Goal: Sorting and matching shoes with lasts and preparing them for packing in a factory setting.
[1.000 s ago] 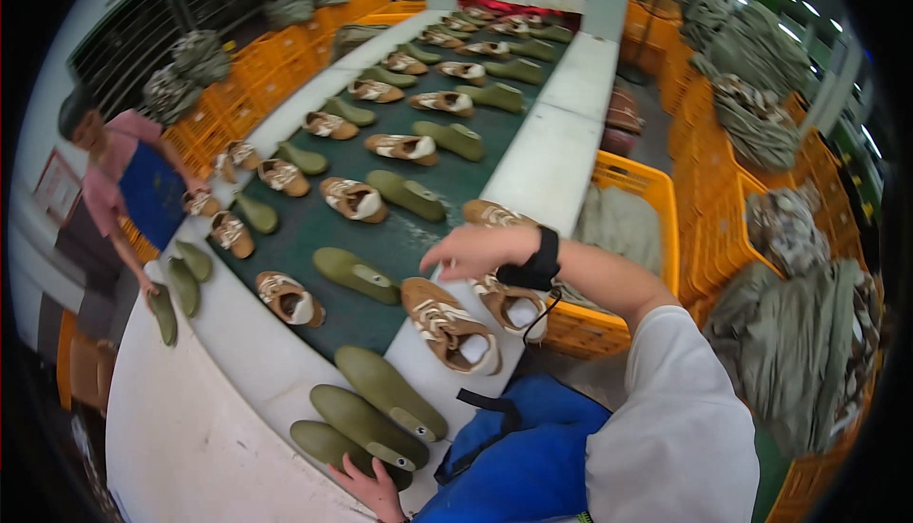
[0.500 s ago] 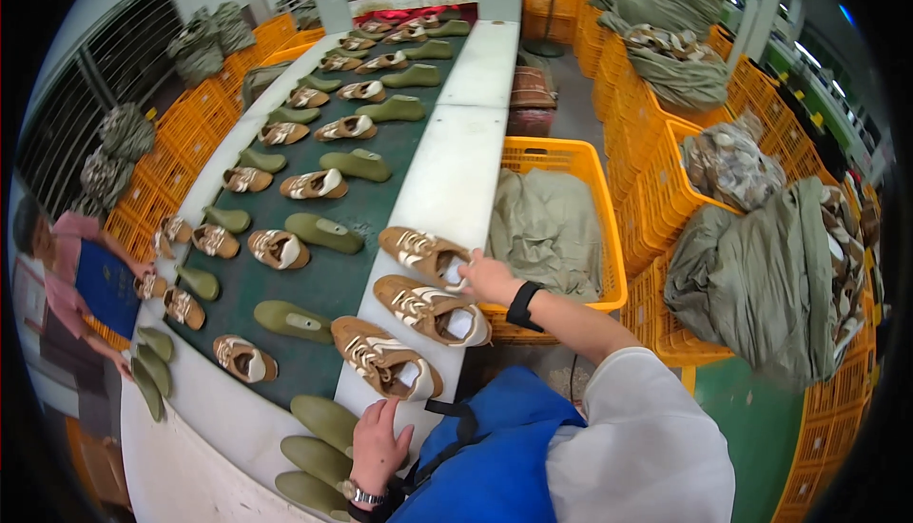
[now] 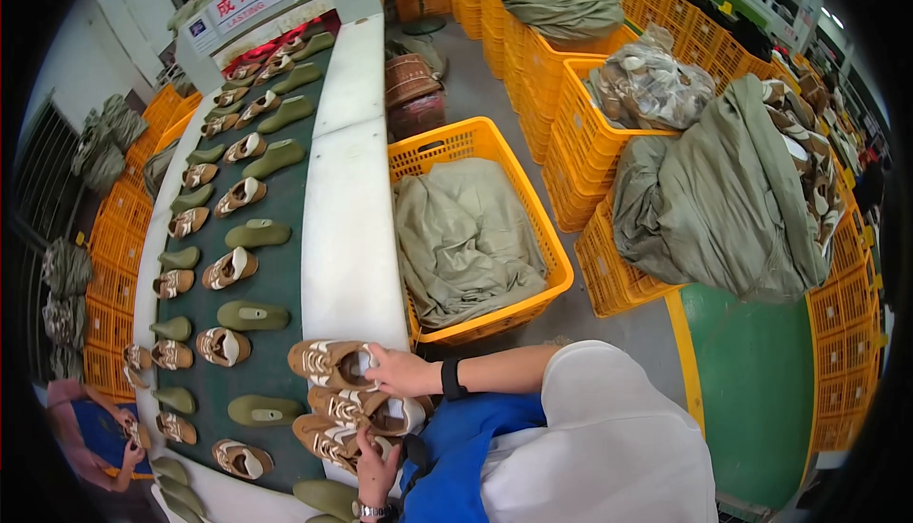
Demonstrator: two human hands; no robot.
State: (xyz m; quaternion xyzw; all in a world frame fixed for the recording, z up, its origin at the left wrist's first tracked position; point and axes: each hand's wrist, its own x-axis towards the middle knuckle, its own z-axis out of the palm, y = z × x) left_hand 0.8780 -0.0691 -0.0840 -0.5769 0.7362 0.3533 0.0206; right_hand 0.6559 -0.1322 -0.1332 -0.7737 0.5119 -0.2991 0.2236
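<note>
Three brown sneakers with white laces sit side by side on the white ledge of the line, toes to the left. My right hand, a black band at its wrist, grips the heel of the far sneaker. At the near sneaker, my left hand has its fingers closed on the heel; a metal watch is on that wrist. Between them lies the middle sneaker, pressed close to both, with pale stuffing inside. Close by my left hand is a green shoe last, partly cut off by my arm.
A green belt carries rows of sneakers and green lasts. Right of the ledge stands a yellow crate holding grey-green cloth. Stacked yellow crates with covered shoes line the right. Across the belt, a person handles a shoe.
The view has swung to the right. My left hand has gone from beside the near sneaker onto its heel. The three sneakers now sit closer together; my right hand keeps the far one.
</note>
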